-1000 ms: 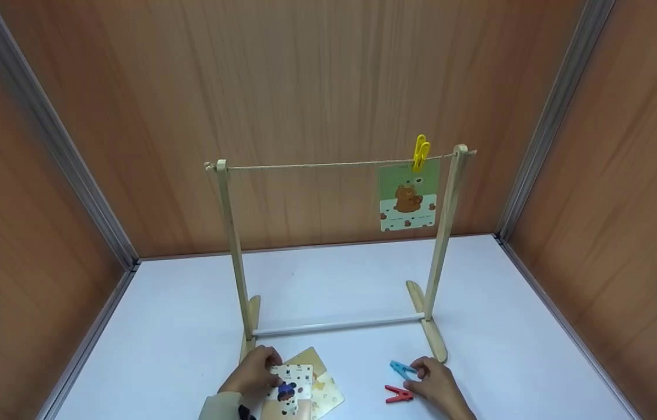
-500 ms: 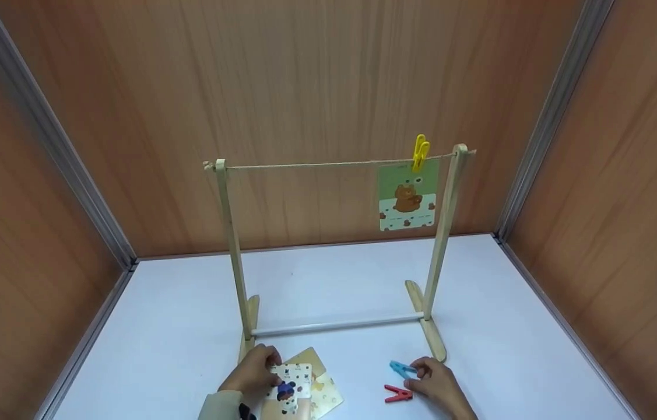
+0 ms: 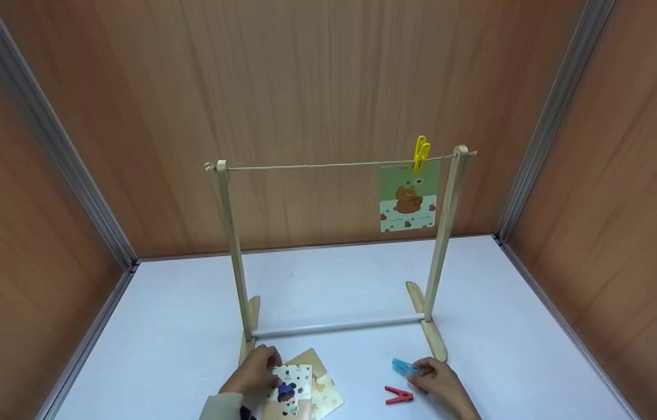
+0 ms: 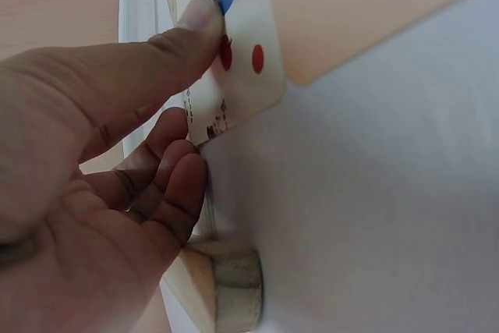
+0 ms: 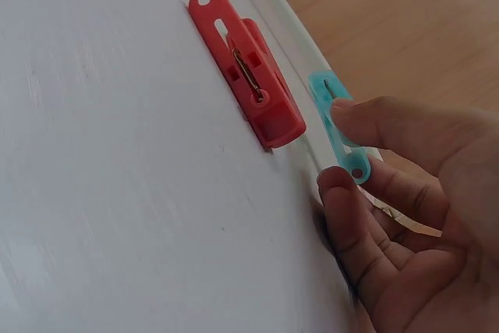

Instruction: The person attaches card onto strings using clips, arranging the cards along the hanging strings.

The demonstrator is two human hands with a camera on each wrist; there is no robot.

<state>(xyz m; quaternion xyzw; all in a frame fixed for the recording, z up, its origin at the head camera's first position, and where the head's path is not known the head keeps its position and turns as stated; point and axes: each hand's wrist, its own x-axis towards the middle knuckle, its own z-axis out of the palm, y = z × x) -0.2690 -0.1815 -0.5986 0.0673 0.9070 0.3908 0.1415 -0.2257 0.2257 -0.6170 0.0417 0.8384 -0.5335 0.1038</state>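
My left hand (image 3: 255, 371) pinches the edge of a white spotted card (image 3: 299, 379) with a cartoon figure in blue. In the left wrist view the thumb lies on the card's (image 4: 242, 76) printed face, fingers behind its edge. Beneath it lie a peach card and a yellowish card (image 3: 328, 395), fanned out. Over on the right, my right hand (image 3: 442, 382) holds a blue clothespin (image 3: 404, 367) between thumb and fingers; the right wrist view shows the thumb across the clothespin (image 5: 327, 107). A red clothespin (image 3: 399, 395) lies on the table just beside that hand.
A wooden stand (image 3: 235, 251) with a string (image 3: 316, 165) across its top rises behind the hands. From the string's right end hangs a green bear card (image 3: 407, 201) under a yellow clothespin (image 3: 421, 154). Wood-grain panels enclose the white table (image 3: 188, 326) at the back and sides.
My right hand has turned the blue clothespin and shifted it slightly; its ends now look closer together. The left hand and its card stay nearly where they were.
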